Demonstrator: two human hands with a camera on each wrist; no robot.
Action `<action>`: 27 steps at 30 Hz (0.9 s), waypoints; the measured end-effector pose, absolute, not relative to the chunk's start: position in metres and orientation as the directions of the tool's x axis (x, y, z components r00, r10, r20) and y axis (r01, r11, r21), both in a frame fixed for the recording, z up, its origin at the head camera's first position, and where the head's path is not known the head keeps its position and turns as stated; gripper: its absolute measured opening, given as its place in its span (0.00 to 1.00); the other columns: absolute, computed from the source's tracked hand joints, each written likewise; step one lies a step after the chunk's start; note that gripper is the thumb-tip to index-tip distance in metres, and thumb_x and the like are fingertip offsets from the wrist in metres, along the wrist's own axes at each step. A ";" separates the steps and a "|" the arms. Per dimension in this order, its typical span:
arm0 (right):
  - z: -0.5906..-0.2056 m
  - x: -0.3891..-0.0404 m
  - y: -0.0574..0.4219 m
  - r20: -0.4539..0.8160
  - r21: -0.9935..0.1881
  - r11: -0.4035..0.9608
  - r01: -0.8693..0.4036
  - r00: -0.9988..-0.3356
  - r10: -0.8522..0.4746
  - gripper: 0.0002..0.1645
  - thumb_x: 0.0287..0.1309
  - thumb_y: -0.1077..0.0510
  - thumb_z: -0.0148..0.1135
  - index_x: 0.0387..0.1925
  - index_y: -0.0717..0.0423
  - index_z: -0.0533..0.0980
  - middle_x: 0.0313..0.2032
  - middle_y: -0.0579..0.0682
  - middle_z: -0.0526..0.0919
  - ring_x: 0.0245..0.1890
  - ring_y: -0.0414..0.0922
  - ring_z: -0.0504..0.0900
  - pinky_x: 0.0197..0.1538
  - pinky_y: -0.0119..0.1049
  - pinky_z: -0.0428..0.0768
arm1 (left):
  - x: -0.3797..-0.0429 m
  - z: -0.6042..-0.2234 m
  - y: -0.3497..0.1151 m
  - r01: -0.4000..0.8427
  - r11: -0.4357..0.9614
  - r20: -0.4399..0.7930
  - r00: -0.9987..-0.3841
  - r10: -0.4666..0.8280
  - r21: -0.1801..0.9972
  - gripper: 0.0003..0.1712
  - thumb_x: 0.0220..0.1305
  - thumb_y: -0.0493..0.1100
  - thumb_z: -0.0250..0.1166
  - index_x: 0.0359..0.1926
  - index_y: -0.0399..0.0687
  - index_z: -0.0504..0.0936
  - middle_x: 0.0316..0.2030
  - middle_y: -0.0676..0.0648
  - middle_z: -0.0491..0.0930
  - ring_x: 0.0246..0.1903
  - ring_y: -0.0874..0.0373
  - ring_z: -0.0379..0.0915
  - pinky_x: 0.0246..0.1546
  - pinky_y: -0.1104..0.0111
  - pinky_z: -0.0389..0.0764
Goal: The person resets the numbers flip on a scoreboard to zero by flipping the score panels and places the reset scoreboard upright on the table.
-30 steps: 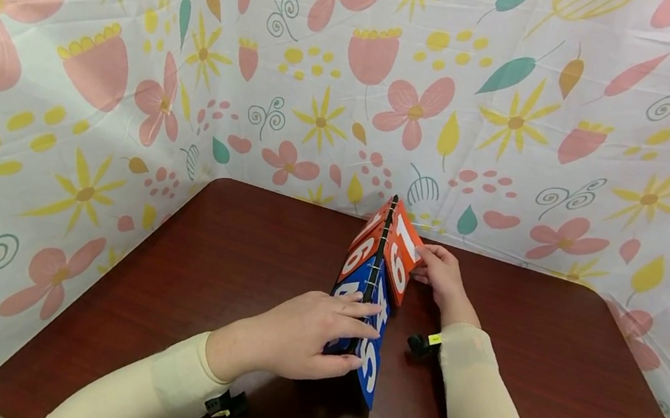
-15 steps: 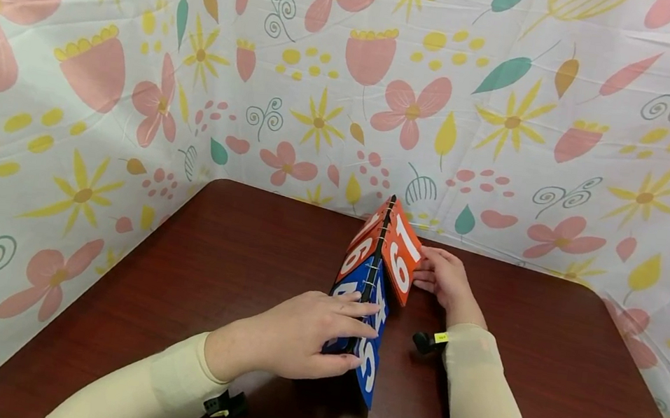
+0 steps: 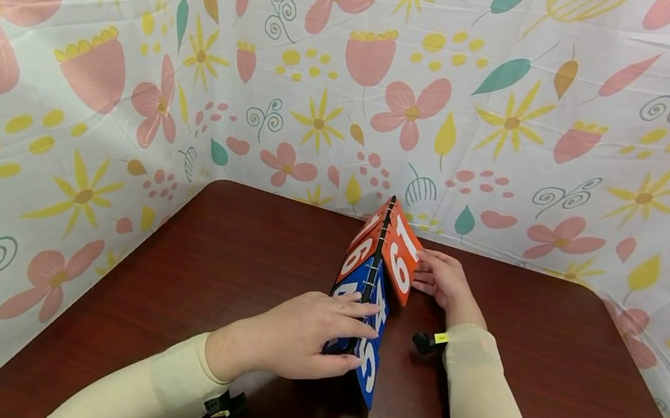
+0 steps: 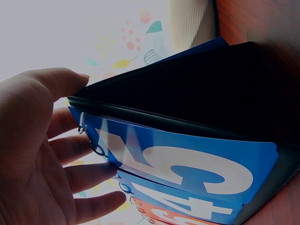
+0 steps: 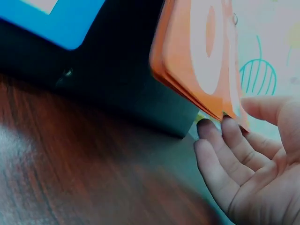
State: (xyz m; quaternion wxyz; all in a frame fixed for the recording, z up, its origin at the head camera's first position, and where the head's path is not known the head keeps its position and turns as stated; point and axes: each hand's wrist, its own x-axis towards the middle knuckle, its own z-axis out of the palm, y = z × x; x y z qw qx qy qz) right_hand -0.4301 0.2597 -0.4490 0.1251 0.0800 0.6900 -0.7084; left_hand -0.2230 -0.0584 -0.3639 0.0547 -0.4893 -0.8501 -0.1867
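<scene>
A tabletop flip scoreboard (image 3: pixel 374 271) stands tent-like on the table, its spine pointing away from me. Blue number cards (image 4: pixel 187 166) hang on rings at the near half, orange ones at the far half. My left hand (image 3: pixel 309 333) lies over the near end of the spine; its extended fingers cross the top and the thumb touches the near tip. At the far right side, my right hand (image 3: pixel 443 280) pinches the outer edge of the orange number cards (image 5: pixel 206 61), holding them off the black backing (image 5: pixel 117 75). Some right fingertips are partly behind the cards.
The scoreboard rests on a dark reddish-brown table (image 3: pixel 241 246) with rounded corners. A flower-printed cloth (image 3: pixel 337 96) hangs at the back and left. Each wrist wears a small black camera; the one on the right wrist (image 3: pixel 428 343) sits close to the table.
Over the last second, the right hand has moved slightly right and the orange cards have swung outward a little. The left hand has stayed in place.
</scene>
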 end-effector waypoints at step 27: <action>-0.423 -0.427 0.270 -0.153 -0.781 -0.592 0.201 -0.980 -0.130 0.36 0.78 0.52 0.50 0.81 0.41 0.53 0.48 0.46 0.85 0.39 0.46 0.92 0.45 0.41 0.89 | -0.223 -0.365 -0.059 0.848 0.459 0.270 -0.522 0.809 0.265 0.25 0.76 0.60 0.53 0.67 0.63 0.79 0.76 0.55 0.65 0.77 0.48 0.60 0.73 0.51 0.69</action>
